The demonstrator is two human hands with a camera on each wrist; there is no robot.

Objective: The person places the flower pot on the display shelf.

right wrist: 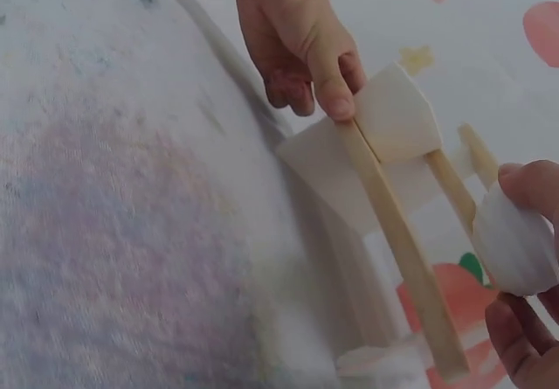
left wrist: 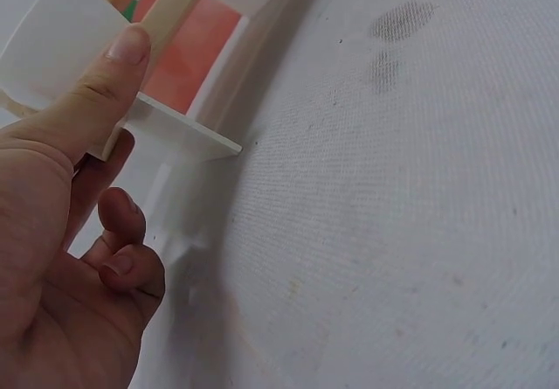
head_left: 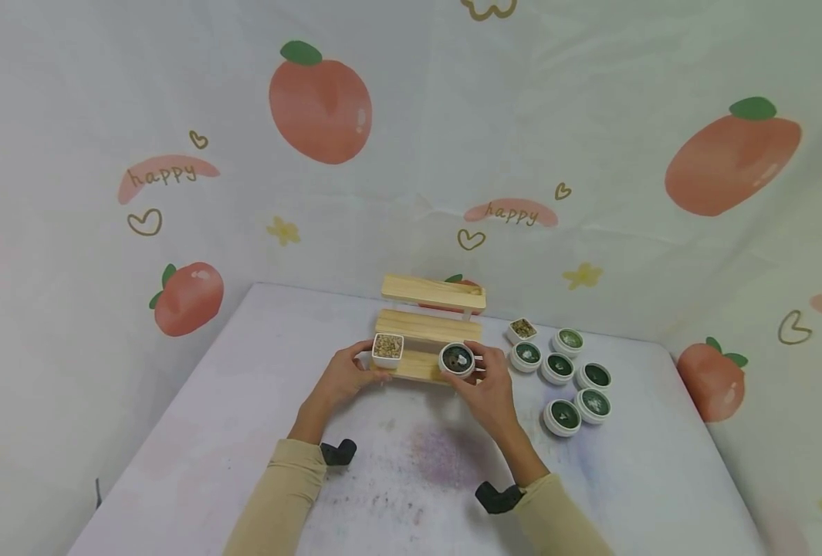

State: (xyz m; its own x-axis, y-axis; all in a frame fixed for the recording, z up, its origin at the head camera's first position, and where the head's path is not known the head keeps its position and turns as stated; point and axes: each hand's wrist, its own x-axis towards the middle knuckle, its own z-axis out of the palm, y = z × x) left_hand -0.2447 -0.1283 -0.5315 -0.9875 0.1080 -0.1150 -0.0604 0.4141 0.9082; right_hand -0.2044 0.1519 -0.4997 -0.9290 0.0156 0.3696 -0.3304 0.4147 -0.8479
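Your head view has soft, even light (small glints dot the round green-filled jars [head_left: 594, 405]); your left-wrist view looks dimmer.

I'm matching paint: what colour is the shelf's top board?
Top board: pale yellowish wood, best in head view.

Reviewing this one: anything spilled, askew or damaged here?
The white table surface stands out: a purple smudge lies in front of the wooden stand, with dark specks nearer the camera. They look odd against the white, though stain or fresh spill is unclear. Nothing visibly spills from the stand's square pot.
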